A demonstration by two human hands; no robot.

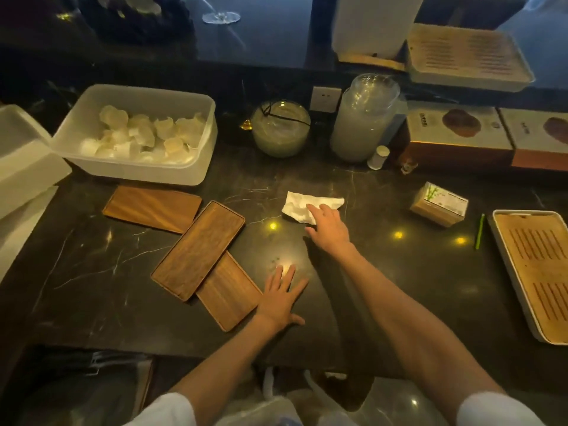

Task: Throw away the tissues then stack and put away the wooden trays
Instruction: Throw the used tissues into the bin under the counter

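A crumpled white tissue (299, 204) lies on the dark marble counter (384, 272). My right hand (327, 226) reaches over it, fingers apart, fingertips touching its near edge. My left hand (281, 298) rests flat on the counter, fingers spread, holding nothing. Three wooden trays lie left of centre: one (152, 208) by the plastic tub, a second (199, 249) at an angle, overlapping a third (229, 292) whose near corner sits next to my left hand.
A white plastic tub (196, 167) of pale pieces stands at the back left. Glass jars (362, 124), boxes (455, 133) and a small packet (439, 204) line the back right. A slatted bamboo tray (534, 272) is at the right edge. A plastic-lined bin (276, 407) sits below the counter's front edge.
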